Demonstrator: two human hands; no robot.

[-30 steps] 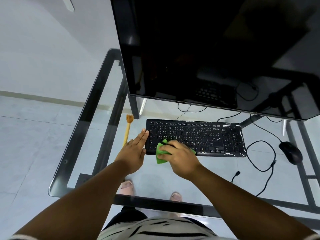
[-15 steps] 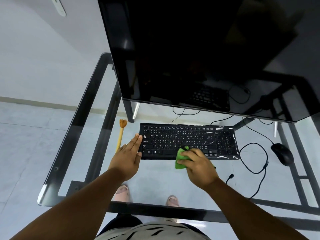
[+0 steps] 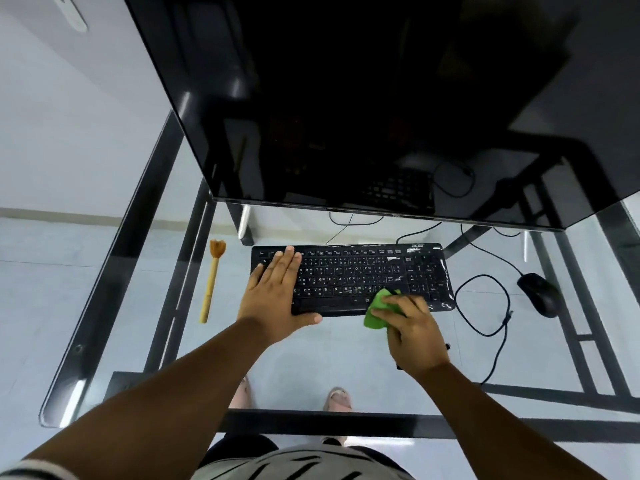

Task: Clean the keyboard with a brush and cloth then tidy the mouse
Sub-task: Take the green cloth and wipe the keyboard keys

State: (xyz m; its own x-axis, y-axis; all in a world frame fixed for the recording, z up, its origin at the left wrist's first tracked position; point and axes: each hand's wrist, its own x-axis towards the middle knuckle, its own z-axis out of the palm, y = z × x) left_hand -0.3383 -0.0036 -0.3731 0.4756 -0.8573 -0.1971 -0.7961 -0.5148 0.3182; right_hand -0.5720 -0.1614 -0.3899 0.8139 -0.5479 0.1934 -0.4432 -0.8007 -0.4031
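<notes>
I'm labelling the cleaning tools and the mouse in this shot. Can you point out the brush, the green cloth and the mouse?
brush [image 3: 210,285]: head view, middle of its wooden handle.
green cloth [image 3: 375,310]: head view, bunched part left of the gripping fingers.
mouse [image 3: 538,292]: head view, centre of its black back.

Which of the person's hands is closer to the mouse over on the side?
The right. The right hand, gripping the green cloth, is at the keyboard's near-right edge, toward the mouse. The left hand lies flat on the keyboard's far-left end.
</notes>
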